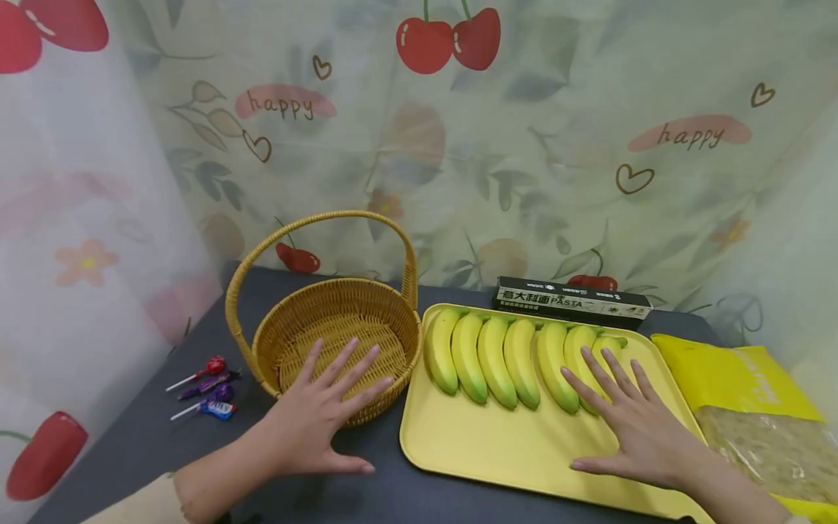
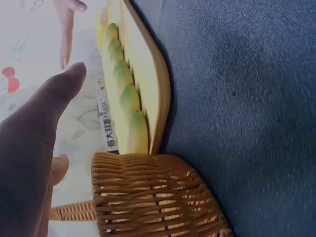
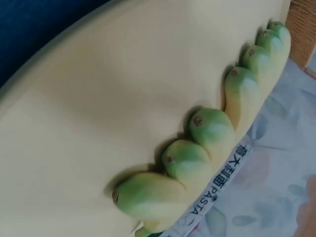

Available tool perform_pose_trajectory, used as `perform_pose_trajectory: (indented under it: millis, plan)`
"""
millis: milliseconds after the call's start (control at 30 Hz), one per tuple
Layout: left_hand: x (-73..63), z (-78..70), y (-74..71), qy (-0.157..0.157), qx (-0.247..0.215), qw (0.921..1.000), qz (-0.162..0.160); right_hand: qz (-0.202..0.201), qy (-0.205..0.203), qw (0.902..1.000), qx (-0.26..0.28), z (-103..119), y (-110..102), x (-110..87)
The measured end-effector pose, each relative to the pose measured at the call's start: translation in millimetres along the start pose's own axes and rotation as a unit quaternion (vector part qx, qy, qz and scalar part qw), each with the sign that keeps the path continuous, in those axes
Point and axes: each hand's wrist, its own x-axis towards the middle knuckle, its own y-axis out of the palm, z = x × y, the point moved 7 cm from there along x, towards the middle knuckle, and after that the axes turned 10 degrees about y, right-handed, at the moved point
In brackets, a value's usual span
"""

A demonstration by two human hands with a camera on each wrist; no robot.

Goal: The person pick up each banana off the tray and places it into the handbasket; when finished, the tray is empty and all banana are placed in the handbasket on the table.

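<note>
My left hand (image 1: 310, 429) is held with straight, spread fingers in front of the wicker basket (image 1: 340, 313), holding nothing. No contents show in the basket, and its tall handle arches over it. Over the yellow tray (image 1: 484, 444) my right hand (image 1: 644, 440) is spread in the same way, also holding nothing. A row of several yellow bananas (image 1: 495, 360) with green tips lies along the tray's far side. My right fingers partly cover the rightmost ones in the head view. In the right wrist view the bananas (image 3: 212, 126) lie side by side.
Left of the basket lie a red lollipop (image 1: 215, 364), a purple lollipop (image 1: 224, 393) and other wrapped sweets (image 1: 218, 410). A black pasta box (image 1: 569, 302) stands behind the tray. A yellow bag with a transparent window (image 1: 740, 378) lies to its right. Printed curtains hang behind the dark tabletop.
</note>
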Motion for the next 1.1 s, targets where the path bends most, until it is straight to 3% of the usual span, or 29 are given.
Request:
perform_pose_trajectory:
  millis: [200, 367, 467, 533, 633, 767, 967, 1033, 1100]
  plan:
    - [1.8, -5.0, 3.8, -0.008, -0.024, 0.9988, -0.042, 0.035, 0.023, 0.9981, 0.045, 10.8, 9.8, 12.8]
    - [0.4, -3.4, 4.3, -0.034, -0.052, 0.9952, -0.075, 0.059, 0.039, 0.9926, 0.098, 26.5, 17.6, 31.9]
    - [-2.0, -0.1, -0.6, -0.051, -0.069, 0.9881, -0.127, 0.066, 0.045, 0.9888, 0.126, 34.3, 20.4, 44.7]
    - [-5.1, 2.5, -5.4, -0.062, -0.08, 0.9793, -0.175, 0.074, 0.056, 0.9855, 0.142, 38.5, 22.3, 52.8]
    - [-14.2, 7.5, -13.4, -0.085, -0.09, 0.9581, -0.258, 0.087, 0.073, 0.9788, 0.17, 45.2, 25.7, 65.4]
    - [-32.9, 15.5, -18.4, -0.132, -0.12, 0.9192, -0.351, 0.088, 0.087, 0.9697, 0.211, 56.5, 29.4, 84.1]
    - [-59.2, 25.8, -12.0, -0.191, -0.165, 0.8626, -0.438, 0.088, 0.106, 0.9485, 0.285, 71.9, 35.5, 110.7]
    - [-69.2, 30.3, -9.9, -0.218, -0.172, 0.8355, -0.474, 0.087, 0.114, 0.9365, 0.32, 76.6, 36.1, 119.2]
    - [-80.2, 35.8, -6.1, -0.253, -0.181, 0.8001, -0.513, 0.089, 0.123, 0.9226, 0.355, 80.4, 37.6, 127.3]
